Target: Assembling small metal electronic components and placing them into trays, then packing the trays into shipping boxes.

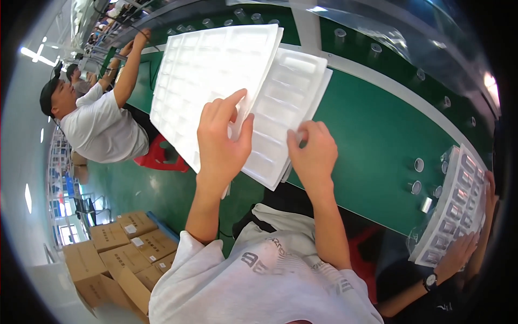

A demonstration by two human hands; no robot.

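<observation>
A large white moulded plastic tray (216, 70) with rows of compartments is tilted up at the left over the bench. My left hand (222, 141) grips its right edge, thumb and fingers curled about the rim. Partly under it lies a second white tray (288, 86), on a further sheet or tray whose edge shows at the right. At that lower tray's right edge is my right hand (315, 154), thumb and forefinger closed in a pinch. Whether the tray's rim is between those fingertips I cannot make out.
Several small metal cups (415, 187) stand or lie on the green bench (367, 146). At the right another person's hands hold a white tray (453, 210) filled with such cups. More cups line the far belt. Cardboard boxes (110, 248), a red stool (162, 155) and a seated co-worker (105, 124) are at the left.
</observation>
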